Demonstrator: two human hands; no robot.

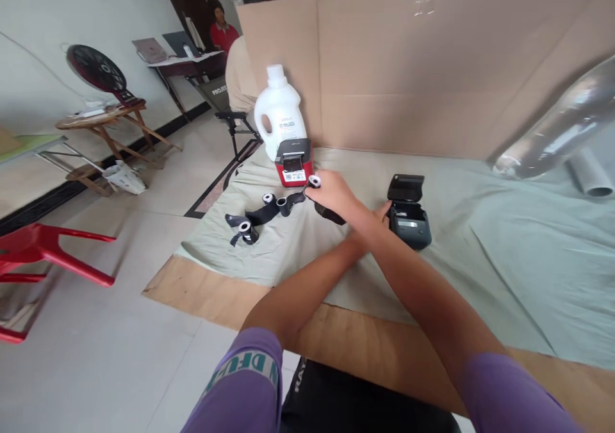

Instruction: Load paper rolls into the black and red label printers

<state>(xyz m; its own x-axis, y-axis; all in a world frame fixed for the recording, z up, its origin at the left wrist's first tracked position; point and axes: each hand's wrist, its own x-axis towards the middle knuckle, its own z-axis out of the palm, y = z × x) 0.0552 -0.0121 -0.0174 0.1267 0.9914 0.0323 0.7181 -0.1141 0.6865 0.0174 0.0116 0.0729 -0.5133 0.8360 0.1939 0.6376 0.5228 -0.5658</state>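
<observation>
My arms cross over the cloth, the right one above. My right hand is closed around a black paper roll with a white core, and a dark strip hangs below the hand. My left hand reaches to the right, mostly hidden under my right forearm. Its visible fingers are stretched out against the left side of a small black label printer, whose lid stands raised. Left of my right hand lie several black rolls, one at the front, with loose dark strips.
A red and black box-shaped device stands before a white jug. Cardboard walls the back of the cloth-covered table. A clear plastic-wrapped tube lies at right. A red stool, a fan and a seated person are beyond.
</observation>
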